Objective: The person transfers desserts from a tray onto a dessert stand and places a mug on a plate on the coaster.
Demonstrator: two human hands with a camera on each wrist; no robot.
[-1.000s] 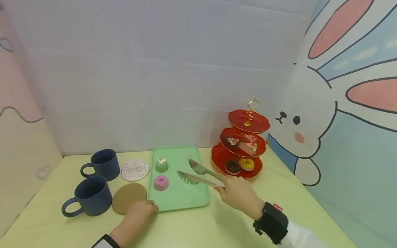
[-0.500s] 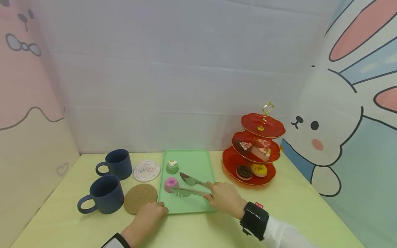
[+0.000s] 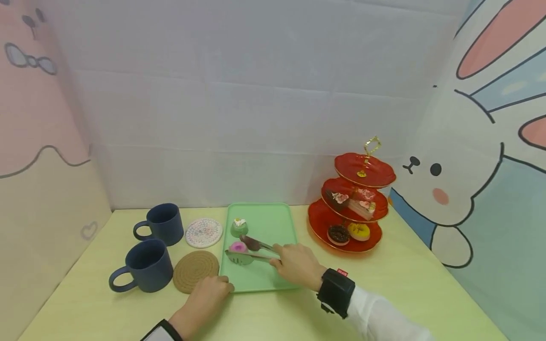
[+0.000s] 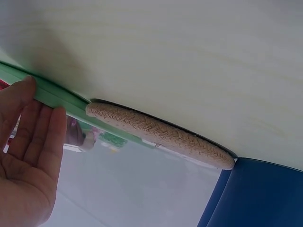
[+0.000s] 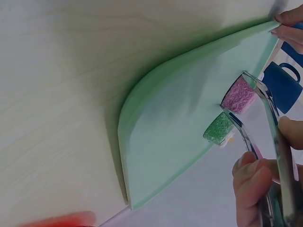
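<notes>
My right hand (image 3: 296, 266) grips metal serving tongs (image 3: 258, 258), their two arms spread on either side of a pink ring-shaped cake (image 3: 238, 246). In the right wrist view the tong tips lie close against the pink cake (image 5: 239, 94), which sits on the light green tray (image 3: 270, 279). Just behind it on the tray stands a small green cake (image 3: 239, 228) with a white top. My left hand (image 3: 208, 296) pinches the tray's near left corner; the left wrist view shows the thumb and fingers on the green rim (image 4: 57, 97).
Left of the tray lie a brown woven coaster (image 3: 195, 271) and a patterned white coaster (image 3: 204, 232). Two dark blue mugs, the nearer mug (image 3: 147, 272) and farther mug (image 3: 166, 225), stand beyond them. A red three-tier stand (image 3: 315, 227) with doughnuts and cake slices is at right.
My right hand has moved left with the tongs, whose arms have come down around the pink cake and drawn closer together. My left hand stays at the tray corner.
</notes>
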